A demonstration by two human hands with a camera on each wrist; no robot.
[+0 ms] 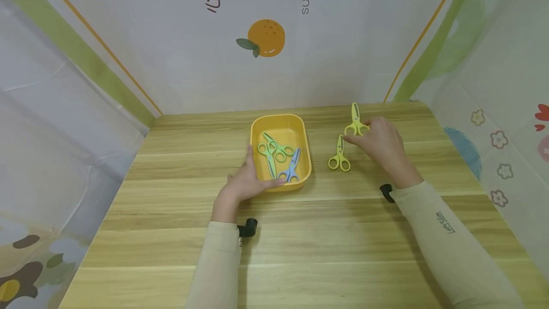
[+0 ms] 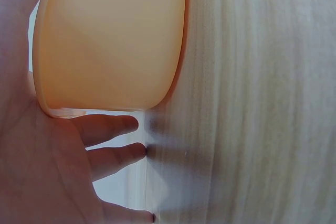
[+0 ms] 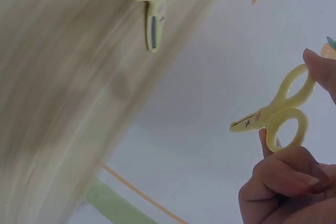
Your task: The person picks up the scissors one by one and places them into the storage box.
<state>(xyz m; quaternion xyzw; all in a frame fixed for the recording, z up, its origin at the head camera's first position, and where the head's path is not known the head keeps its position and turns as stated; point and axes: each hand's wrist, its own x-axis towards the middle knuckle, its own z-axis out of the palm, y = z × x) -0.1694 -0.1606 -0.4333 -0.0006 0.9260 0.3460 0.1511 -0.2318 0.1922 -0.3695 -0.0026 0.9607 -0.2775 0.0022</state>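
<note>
A yellow plastic tray [image 1: 308, 156] stands on the table with two green scissors [image 1: 279, 150] and a blue pair of scissors [image 1: 291, 168] inside. My left hand [image 1: 246, 180] holds its near left corner, thumb along the front rim and a finger up the left side; in the left wrist view the other fingers [image 2: 118, 158] spread beside the tray wall [image 2: 115, 45]. My right hand [image 1: 383, 144] pinches yellow scissors [image 1: 355, 114] by the handle loops, blades pointing away. Second yellow scissors [image 1: 340, 155] lie on the table just left of that hand.
The wooden table [image 1: 309, 252] reaches back to a white printed curtain [image 1: 193, 70]. More curtain hangs along both sides. A black wrist mount [image 1: 248, 228] sticks out by the left sleeve, another [image 1: 387, 192] by the right.
</note>
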